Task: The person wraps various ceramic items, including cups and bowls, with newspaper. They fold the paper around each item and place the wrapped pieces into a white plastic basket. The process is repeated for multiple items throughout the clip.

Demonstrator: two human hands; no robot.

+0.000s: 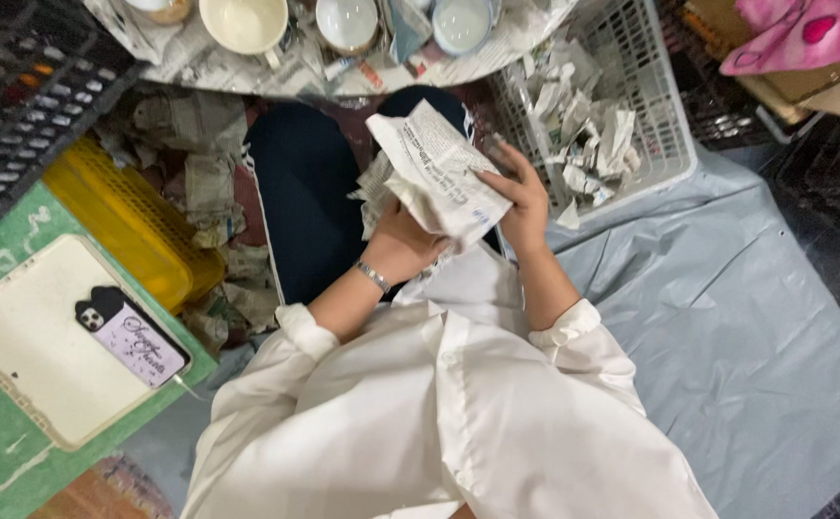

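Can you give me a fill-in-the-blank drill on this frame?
1. Both hands, left hand and right hand, hold a crumpled sheet of ____.
2. The white plastic basket holds wads of ____ paper.
3. The metal bracelet sits on the ____ wrist.
4. The yellow plastic crate lies on the person's ____ side.

Missing: newspaper; crumpled; left; left

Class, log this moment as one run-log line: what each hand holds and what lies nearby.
left hand: grips newspaper bundle | right hand: grips same bundle | right: white basket of wrapped pieces | ahead: cups on newspaper
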